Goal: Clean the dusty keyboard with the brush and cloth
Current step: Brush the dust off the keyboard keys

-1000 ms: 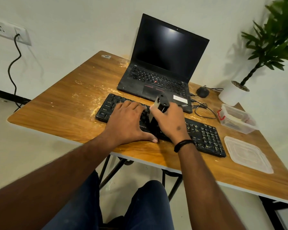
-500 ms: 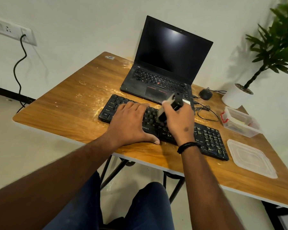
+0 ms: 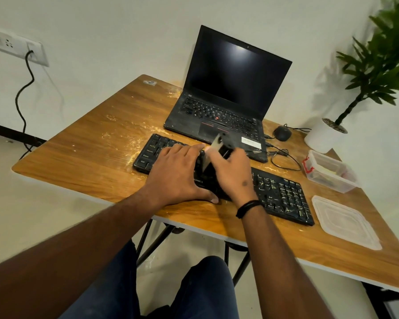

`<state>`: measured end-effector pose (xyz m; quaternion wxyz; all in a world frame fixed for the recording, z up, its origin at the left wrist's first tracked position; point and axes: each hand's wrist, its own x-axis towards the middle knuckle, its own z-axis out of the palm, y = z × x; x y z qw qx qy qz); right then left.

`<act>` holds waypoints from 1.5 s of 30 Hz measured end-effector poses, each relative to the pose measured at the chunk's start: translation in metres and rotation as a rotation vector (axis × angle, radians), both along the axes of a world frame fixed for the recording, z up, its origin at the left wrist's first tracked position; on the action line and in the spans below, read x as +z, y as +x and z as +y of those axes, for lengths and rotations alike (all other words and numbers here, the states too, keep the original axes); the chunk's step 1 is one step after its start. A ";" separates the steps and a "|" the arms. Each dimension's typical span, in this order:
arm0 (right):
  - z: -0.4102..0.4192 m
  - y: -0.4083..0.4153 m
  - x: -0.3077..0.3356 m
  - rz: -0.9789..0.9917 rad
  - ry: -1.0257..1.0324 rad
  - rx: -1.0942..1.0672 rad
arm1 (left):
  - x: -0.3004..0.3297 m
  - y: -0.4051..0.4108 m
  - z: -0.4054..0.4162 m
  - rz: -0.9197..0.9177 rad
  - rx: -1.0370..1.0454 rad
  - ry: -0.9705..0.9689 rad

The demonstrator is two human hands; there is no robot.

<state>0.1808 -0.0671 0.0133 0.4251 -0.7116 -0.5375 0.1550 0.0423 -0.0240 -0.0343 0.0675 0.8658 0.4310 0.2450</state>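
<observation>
2 hands worked at the black keyboard (image 3: 283,194), which lay near the table's (image 3: 74,157) front edge, just in front of the laptop (image 3: 219,116). "Ctrl" showed on a corner key, and "ONICS" beside the thumb. The left hand (image 3: 175,178) lay flat, fingers straight, on the keys. The right hand (image 3: 233,173) gripped the brush (image 3: 219,146), tilted over the middle keys. Bare wood lay to the left.

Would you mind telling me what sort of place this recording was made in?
Probably a small home or office workspace: a wooden desk set against a plain wall, carrying an open laptop and a separate keyboard, with a potted plant in the corner.
</observation>
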 end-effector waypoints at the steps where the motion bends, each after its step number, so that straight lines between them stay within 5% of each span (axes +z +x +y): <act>1: 0.002 0.002 0.004 0.076 0.014 -0.002 | 0.000 -0.001 -0.001 0.005 0.003 0.001; 5: 0.009 0.008 0.003 0.001 0.046 -0.177 | 0.001 0.000 -0.002 0.017 0.010 0.003; 10: 0.013 0.003 0.009 0.211 0.008 0.043 | 0.001 -0.001 -0.002 -0.043 -0.011 0.017; 14: 0.018 0.004 0.001 0.001 0.043 -0.194 | 0.003 -0.001 -0.003 -0.074 -0.010 0.003; 18: 0.020 -0.002 0.004 0.071 0.004 0.048 | 0.003 -0.001 -0.003 -0.092 -0.019 -0.008; 22: 0.022 0.006 0.005 0.006 0.093 -0.189 | 0.004 -0.001 -0.003 -0.103 -0.023 -0.024; 27: 0.014 -0.007 0.003 0.056 0.001 0.098 | 0.004 -0.002 -0.003 -0.200 -0.052 -0.073; 32: 0.010 -0.004 0.000 0.026 0.109 -0.117 | 0.002 -0.003 -0.002 -0.202 -0.048 -0.063; 37: 0.003 0.002 0.006 0.187 0.027 0.099 | 0.002 -0.004 -0.001 -0.196 -0.048 -0.052; 40: 0.003 0.022 0.011 0.193 0.144 -0.144 | 0.003 -0.003 -0.002 -0.178 -0.045 -0.046; 45: 0.001 0.025 0.002 0.165 -0.074 -0.061 | 0.003 -0.001 -0.003 -0.155 -0.045 -0.039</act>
